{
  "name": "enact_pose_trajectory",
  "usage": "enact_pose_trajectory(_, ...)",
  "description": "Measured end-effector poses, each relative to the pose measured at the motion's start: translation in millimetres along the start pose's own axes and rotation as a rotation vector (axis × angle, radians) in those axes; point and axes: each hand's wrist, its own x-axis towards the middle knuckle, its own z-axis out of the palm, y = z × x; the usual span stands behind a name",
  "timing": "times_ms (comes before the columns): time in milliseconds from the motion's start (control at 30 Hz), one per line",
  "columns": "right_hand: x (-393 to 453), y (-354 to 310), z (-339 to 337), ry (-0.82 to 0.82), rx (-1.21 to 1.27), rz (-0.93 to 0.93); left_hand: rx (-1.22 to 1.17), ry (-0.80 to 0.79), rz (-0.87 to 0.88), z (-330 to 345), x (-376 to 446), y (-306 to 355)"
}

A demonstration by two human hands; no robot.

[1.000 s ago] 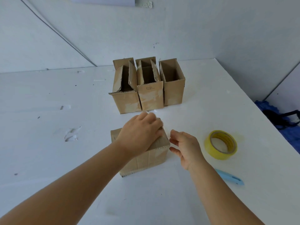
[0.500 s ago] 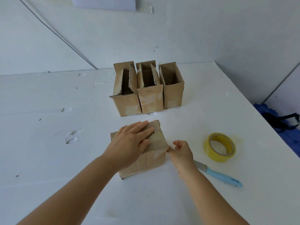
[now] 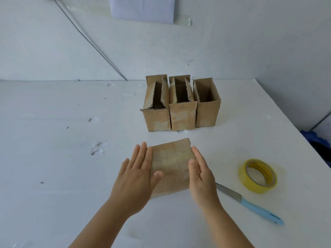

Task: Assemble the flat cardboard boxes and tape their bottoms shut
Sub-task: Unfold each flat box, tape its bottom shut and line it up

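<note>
A small cardboard box (image 3: 172, 161) stands upside down on the white table (image 3: 62, 176), its taped bottom facing up. My left hand (image 3: 138, 178) lies flat against the box's left side, fingers straight, thumb over the top edge. My right hand (image 3: 200, 172) presses its straight fingers against the right side. Three assembled boxes stand upright in a row behind: the left box (image 3: 157, 119), the middle box (image 3: 182, 117) and the right box (image 3: 206, 113), all with open tops.
A roll of yellow tape (image 3: 258, 176) lies flat to the right. A knife with a light blue handle (image 3: 259, 210) lies near my right wrist. White walls close the back and right. The table's right edge drops to blue material (image 3: 318, 145).
My left hand slid off the box's top to its left side. My right hand opened and moved onto the right side. The box now sits squarer between both palms.
</note>
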Motion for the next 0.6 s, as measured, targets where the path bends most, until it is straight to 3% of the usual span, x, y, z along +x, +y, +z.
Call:
enact_pose_trajectory(133, 0, 0, -4, -0.077, 0.199, 0.112, -0.657, 0.085, -0.146, 12, -7, 12)
enact_pose_trajectory(200, 0, 1, -7, -0.139, 0.26, 0.17, -0.877, 0.131, -0.193, 14, -7, 16)
enact_pose_trajectory(367, 6, 9, -11, -0.288, 0.216, 0.366, -1.162, 0.012, -0.327, 13, -3, 7)
enact_pose_trajectory(467, 7, 9, -16, -0.375, 0.171, 0.462, -1.227, -0.111, -0.302, 8, -4, -1)
enact_pose_trajectory(600, 7, 1, -25, -0.454, 0.134, 0.558, -1.221, -0.064, -0.27, -2, -6, -3)
